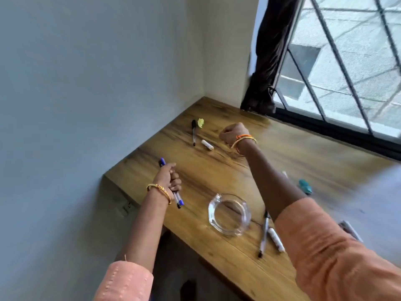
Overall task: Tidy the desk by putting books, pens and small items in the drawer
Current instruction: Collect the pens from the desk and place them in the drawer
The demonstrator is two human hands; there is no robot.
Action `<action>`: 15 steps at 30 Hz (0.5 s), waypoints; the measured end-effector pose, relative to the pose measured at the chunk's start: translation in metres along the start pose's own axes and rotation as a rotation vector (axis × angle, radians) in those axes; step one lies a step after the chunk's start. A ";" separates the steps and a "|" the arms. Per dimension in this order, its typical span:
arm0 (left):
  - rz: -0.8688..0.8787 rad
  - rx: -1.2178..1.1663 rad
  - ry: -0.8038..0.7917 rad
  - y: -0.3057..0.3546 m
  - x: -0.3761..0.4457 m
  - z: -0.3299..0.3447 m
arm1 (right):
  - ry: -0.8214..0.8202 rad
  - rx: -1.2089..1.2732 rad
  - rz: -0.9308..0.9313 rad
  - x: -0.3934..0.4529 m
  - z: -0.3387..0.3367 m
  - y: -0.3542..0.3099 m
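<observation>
Up close, the left hand (168,178) grips a bundle of pens (178,197) in a fist over the left edge of the wooden desk (217,174); 1 blue cap pokes out above the thumb and the clear barrels with dark tips stick out below the curled fingers (175,183). The right hand (233,133) hovers farther back over the desk with its fingers curled into a fist, and I cannot tell whether it holds anything. Just left of that hand lie a black-capped pen (193,132), a small white tube (207,145) and a crumpled yellow-green scrap (200,122), all near one another. A clear glass ashtray (229,214) sits near the front edge between the 2 forearms. Just right of it, partly under the right arm, lie another pen (263,235) and a second white tube (276,239) side by side. A teal object (305,186), blurred, rests farther right. Both arms wear orange sleeves and bracelets at the wrist. The drawer does not show.
</observation>
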State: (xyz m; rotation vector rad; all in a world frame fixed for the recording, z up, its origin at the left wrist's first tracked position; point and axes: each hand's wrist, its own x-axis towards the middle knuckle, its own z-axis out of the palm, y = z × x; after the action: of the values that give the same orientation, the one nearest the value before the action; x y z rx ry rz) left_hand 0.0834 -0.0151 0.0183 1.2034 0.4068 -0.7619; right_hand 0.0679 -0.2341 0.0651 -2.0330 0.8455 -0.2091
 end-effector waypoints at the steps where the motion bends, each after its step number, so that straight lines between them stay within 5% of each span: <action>1: -0.014 0.004 -0.004 0.007 0.008 -0.004 | -0.003 -0.049 -0.019 0.009 0.018 -0.011; 9: -0.123 0.057 -0.072 0.058 0.076 -0.034 | 0.136 -0.520 0.011 0.057 0.126 -0.051; 15: -0.145 0.000 -0.188 0.064 0.088 -0.038 | 0.213 -0.463 0.102 0.061 0.132 -0.051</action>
State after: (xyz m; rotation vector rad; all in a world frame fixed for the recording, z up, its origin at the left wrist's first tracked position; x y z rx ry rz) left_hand 0.1940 0.0036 -0.0083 1.0992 0.3405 -0.9910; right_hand 0.1973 -0.1642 0.0188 -2.4157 1.2158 -0.1867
